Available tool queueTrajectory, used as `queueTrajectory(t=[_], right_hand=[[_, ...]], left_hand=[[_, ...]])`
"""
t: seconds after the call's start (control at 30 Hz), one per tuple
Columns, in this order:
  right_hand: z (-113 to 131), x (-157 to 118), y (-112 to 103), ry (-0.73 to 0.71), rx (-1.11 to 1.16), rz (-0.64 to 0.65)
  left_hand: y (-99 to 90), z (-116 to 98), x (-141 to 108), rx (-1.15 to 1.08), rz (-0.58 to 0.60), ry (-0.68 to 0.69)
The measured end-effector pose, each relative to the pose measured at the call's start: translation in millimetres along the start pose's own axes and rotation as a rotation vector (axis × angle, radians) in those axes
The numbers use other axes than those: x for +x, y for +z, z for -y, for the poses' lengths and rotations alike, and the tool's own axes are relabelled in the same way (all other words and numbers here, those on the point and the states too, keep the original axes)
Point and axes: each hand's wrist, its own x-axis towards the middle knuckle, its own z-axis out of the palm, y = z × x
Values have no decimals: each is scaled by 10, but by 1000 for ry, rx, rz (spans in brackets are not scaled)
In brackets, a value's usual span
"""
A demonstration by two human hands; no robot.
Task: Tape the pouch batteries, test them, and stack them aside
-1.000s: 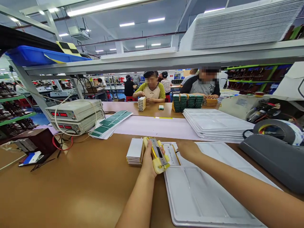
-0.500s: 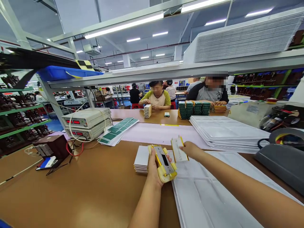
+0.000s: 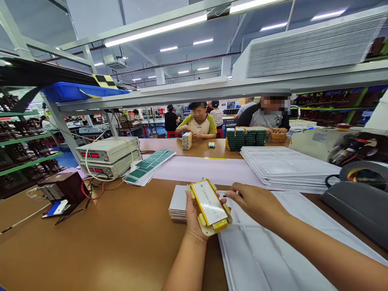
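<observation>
My left hand is shut on a cream-yellow plastic holder. A flat pouch battery cell with a white label and yellow edge tape lies in that holder. My right hand is just right of the holder, with its fingers closed and nothing visible in them. It hangs over a white moulded tray. To the left of the holder sits a stack of flat silver cells, partly hidden behind my left hand.
A tall stack of white trays lies beyond on a lilac mat. Twin bench instruments and green strips stand left, a grey device right. Co-workers sit across the bench under a shelf.
The cell that my right hand held now lies in the holder, covering its metal plate. My right hand has let go and moved lower and to the right.
</observation>
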Motion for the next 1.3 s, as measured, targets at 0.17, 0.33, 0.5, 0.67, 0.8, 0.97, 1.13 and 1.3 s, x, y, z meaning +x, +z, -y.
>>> queueTrajectory(t=[0.17,0.33,0.5,0.67,0.8,0.97,1.13,1.3], right_hand=[[-921,-325,196,132,72,146],[-1634,-670,578,201,209,191],[-1649,-732,604,141,250,158],[-1613,-685,579,125,261,105],[-1648,-667,619,127,276,73],[-1683,-640,613,124,273,59],[-1733,-668,600,123,242,95],[-1775,-670,605,113,229,124]], left_hand=[[29,-6,-19,1,-57,8],[-33,64,8,113,-161,8],[-51,198,33,290,-382,-171],[155,229,-29,392,-403,-121],[427,-8,-37,456,-522,75],[730,-493,94,703,-706,56],[802,-768,211,1183,-842,37],[593,-915,309,2131,-864,57]])
